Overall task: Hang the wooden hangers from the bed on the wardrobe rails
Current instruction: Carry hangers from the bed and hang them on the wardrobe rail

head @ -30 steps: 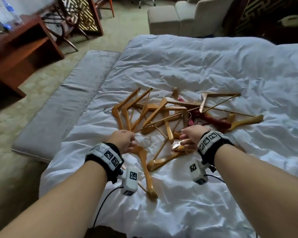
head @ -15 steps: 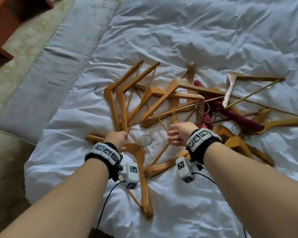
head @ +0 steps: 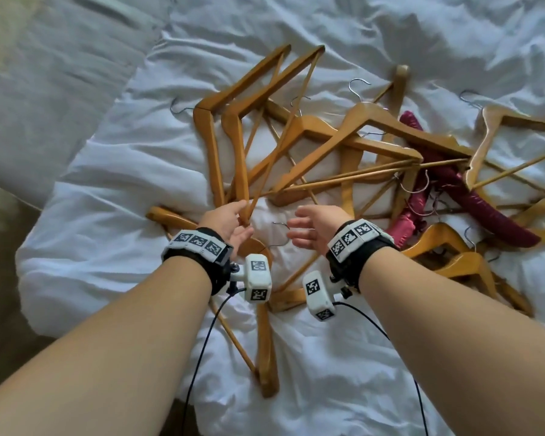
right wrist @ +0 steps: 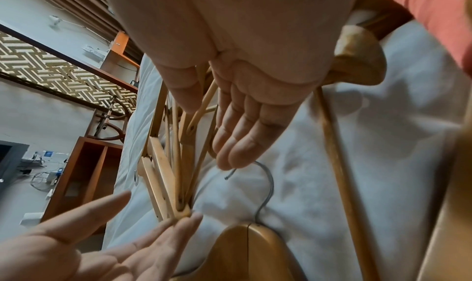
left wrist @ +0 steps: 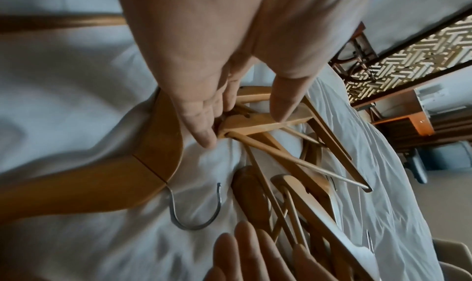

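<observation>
A tangled pile of wooden hangers (head: 353,143) lies on the white bed (head: 107,171). My left hand (head: 241,215) reaches in with straight fingers, its fingertips (left wrist: 204,138) touching the near ends of two side-by-side hangers (head: 230,136); the thumb (left wrist: 283,107) rests on one end. My right hand (head: 302,229) hovers open, fingers spread, just above the metal hook (right wrist: 265,184) of the nearest hanger (head: 265,341), which lies under my left wrist. Neither hand holds anything.
Two maroon padded hangers (head: 485,202) are mixed into the pile's right side. A grey padded bench (head: 44,89) runs along the bed's left edge. A wooden desk (right wrist: 84,174) and a lattice screen (right wrist: 51,69) stand beyond it.
Both hands were curled on hangers in the pile; now both are open. The left hand moved forward to the ends of the paired hangers. The head view has dropped closer to the bed.
</observation>
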A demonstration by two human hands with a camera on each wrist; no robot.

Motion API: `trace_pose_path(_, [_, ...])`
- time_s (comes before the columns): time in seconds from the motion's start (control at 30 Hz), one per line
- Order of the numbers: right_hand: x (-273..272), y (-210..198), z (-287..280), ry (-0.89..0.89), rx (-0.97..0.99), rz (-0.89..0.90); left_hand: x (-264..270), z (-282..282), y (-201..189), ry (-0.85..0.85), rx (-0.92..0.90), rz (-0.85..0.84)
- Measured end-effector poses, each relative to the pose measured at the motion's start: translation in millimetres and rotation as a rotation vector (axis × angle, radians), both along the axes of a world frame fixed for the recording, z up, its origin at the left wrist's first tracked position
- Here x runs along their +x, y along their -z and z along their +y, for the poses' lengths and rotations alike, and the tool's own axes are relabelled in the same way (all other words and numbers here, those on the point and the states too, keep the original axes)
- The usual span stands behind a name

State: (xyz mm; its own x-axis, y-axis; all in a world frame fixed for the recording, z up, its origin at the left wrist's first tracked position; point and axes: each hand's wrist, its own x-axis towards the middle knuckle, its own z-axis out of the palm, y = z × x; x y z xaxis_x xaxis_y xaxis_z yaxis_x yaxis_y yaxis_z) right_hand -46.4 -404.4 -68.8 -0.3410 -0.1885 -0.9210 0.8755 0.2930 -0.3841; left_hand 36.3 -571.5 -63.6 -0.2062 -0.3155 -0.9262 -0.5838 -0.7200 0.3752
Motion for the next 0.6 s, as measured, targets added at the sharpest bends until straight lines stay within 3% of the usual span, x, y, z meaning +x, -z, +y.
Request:
trace_pose_path(0.17, [5.5,0.0,-15.3,-0.028,-0.003,-0.004,2.9,-0.9,-5.0,-0.042,0.014,0.108])
trace_pose_path(0.37, [16.8,-18.8,-44.1,-0.058,-0.053,0.011,28.9,-18.8,-39.7,-0.004,0.049,0.295])
trace_pose_path(0.5, [25.1,-41.9,-65.9,0.042,-0.131,0.013,67.4,-28.5,-62.5,0.158,0.066,0.343])
trace_pose_path(0.6, [34.9,-60.9,-76.8,0.141,-0.18,-0.003,97.6,-31.8,-77.0,0.17,0.043,0.353])
